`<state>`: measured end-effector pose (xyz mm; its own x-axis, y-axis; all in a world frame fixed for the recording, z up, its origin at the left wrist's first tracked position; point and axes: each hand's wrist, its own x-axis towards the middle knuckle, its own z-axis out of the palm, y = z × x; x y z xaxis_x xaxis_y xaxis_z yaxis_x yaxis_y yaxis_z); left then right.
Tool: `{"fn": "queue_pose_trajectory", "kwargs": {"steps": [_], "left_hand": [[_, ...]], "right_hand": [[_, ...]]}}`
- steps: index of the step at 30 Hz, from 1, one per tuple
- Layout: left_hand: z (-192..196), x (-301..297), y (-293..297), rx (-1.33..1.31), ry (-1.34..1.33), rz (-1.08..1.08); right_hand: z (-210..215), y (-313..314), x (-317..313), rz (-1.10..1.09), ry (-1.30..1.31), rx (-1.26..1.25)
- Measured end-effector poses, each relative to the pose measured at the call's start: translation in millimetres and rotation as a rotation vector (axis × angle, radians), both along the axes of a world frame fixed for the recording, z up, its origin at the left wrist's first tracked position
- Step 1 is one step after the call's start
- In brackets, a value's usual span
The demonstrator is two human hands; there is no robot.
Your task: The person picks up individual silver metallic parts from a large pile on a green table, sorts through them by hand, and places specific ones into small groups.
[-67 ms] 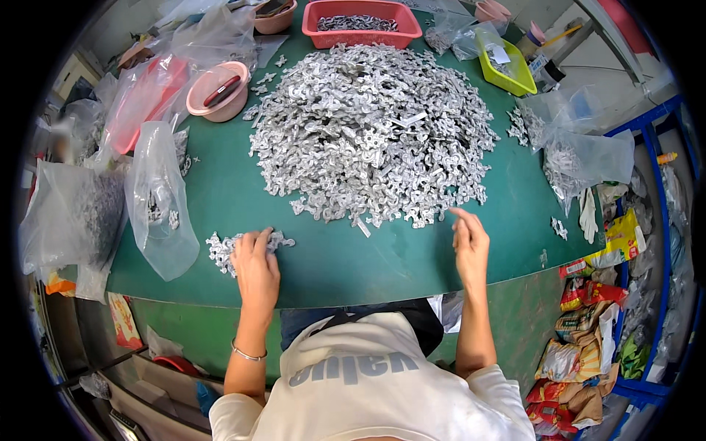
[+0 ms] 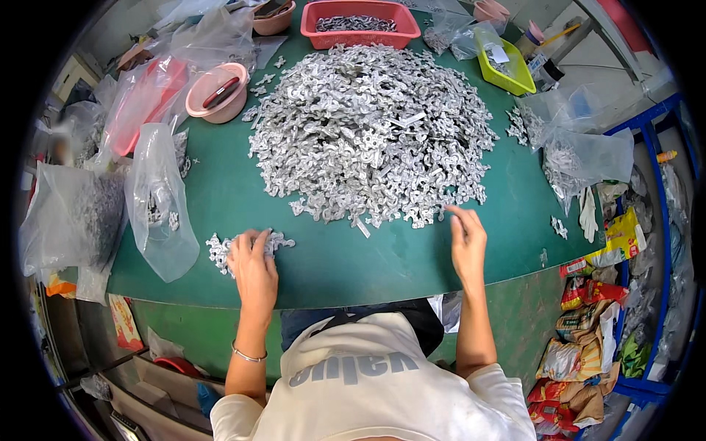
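Note:
A big heap of small silver metal parts [image 2: 371, 132] covers the middle of the green table [image 2: 353, 257]. My left hand [image 2: 252, 266] lies palm down on a small flat cluster of the same parts [image 2: 220, 248] near the table's front edge. My right hand [image 2: 466, 241] reaches the heap's near right edge, fingers slightly apart, fingertips touching the outermost parts. Whether it grips a piece is hidden by the fingers.
Clear plastic bags of parts [image 2: 158, 198] lie at the left, more bags [image 2: 581, 158] at the right. A red tray of parts [image 2: 364, 22], a pink bowl [image 2: 217, 92] and a yellow-green bin [image 2: 504, 62] stand at the back. Packets [image 2: 588, 323] pile beyond the right edge.

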<state>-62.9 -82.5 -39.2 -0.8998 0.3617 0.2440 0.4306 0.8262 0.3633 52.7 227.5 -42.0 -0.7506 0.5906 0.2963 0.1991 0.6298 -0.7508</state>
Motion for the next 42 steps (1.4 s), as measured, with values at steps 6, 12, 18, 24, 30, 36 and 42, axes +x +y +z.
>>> {"fn": "queue_pose_trajectory", "kwargs": {"steps": [6, 12, 18, 24, 30, 36, 42], "left_hand": [[0.2, 7.8, 18.4, 0.126, 0.009, -0.026], [14.4, 17.8, 45.3, 0.350, -0.102, -0.169], [51.0, 27.6, 83.8, 0.693, -0.450, -0.513], [73.0, 32.5, 97.8, 1.040, -0.778, -0.610], [72.4, 42.1, 97.2, 1.112, -0.878, -0.594], [79.5, 44.3, 93.8, 1.154, -0.930, -0.577], [89.4, 44.2, 89.1, 1.017, -1.127, -0.618]], "right_hand": [[-12.7, -2.9, -29.7, -0.083, -0.170, 0.256], [9.5, -3.5, -10.8, -0.202, 0.007, -0.030], [56.9, -49.9, 6.3, -0.011, 0.057, -0.652], [80.1, -72.4, 19.2, 0.155, 0.058, -0.663], [74.4, -82.4, 20.4, 0.206, 0.144, -0.577], [81.6, -79.9, 20.3, 0.300, 0.286, -0.789], [84.1, -72.6, 15.3, 0.388, 0.242, -0.641]]}}
